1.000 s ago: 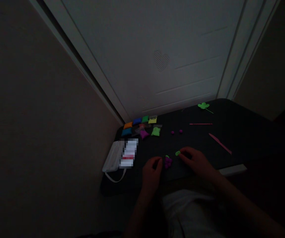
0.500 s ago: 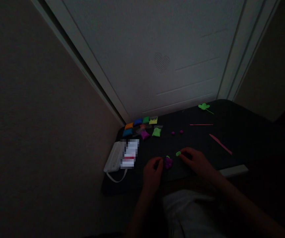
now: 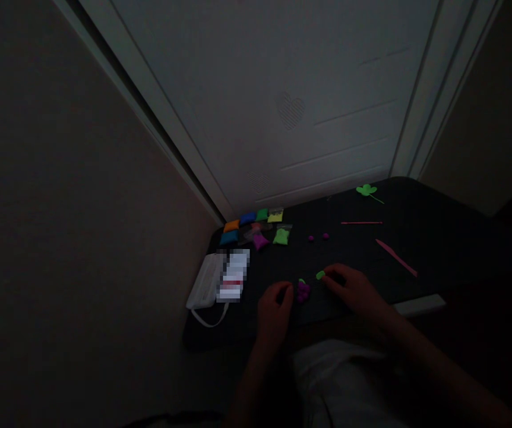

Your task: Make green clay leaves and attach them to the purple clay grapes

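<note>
My right hand pinches a small flat piece of light green clay between thumb and fingertips, just above the dark table. To its left lies a bunch of purple clay balls, like a grape cluster, with a thin green clay stem at its top. My left hand is closed at the left side of that bunch, thumb and forefinger tips together. Whether anything is between those tips is too dark to tell. Two loose purple clay balls rest farther back.
Bags of coloured clay sit at the table's back left, before a white box with a strap and a blurred sheet. On the right are a pink clay knife, a thin pink stick and a green clay flower shape. A white door stands behind.
The green clay piece in my right hand has turned slightly, its outline now more angular. My left hand and the purple bunch hold nearly the same place.
</note>
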Motion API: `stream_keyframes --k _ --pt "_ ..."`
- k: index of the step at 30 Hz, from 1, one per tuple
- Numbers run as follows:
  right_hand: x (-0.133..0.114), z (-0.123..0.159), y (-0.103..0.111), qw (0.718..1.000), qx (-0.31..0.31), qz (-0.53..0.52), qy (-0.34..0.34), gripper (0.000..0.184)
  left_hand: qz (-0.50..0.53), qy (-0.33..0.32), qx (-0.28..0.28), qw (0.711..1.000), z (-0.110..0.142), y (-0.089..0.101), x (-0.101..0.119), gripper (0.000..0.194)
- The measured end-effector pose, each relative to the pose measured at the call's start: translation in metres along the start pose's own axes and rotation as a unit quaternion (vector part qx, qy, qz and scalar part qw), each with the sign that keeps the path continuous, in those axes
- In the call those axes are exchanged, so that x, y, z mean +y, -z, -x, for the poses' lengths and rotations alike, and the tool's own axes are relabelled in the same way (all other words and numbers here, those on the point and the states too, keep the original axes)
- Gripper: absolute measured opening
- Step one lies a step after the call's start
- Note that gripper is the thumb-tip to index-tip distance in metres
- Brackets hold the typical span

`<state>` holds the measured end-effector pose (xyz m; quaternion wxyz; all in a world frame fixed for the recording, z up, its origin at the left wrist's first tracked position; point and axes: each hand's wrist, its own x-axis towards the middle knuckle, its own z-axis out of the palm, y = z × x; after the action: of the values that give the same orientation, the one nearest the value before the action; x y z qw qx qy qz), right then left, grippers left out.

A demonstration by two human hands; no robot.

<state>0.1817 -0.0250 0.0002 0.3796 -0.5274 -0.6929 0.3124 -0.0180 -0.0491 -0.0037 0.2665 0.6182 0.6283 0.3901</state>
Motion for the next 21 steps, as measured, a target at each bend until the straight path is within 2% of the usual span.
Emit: stream_keyframes --k 21 --pt "0.0033 -0.0001 -0.001 1.0 -0.007 -0.001 0.002 0.02 0.005 0.006 -0.001 1.0 0.0003 -0.0003 0.0019 0.027"
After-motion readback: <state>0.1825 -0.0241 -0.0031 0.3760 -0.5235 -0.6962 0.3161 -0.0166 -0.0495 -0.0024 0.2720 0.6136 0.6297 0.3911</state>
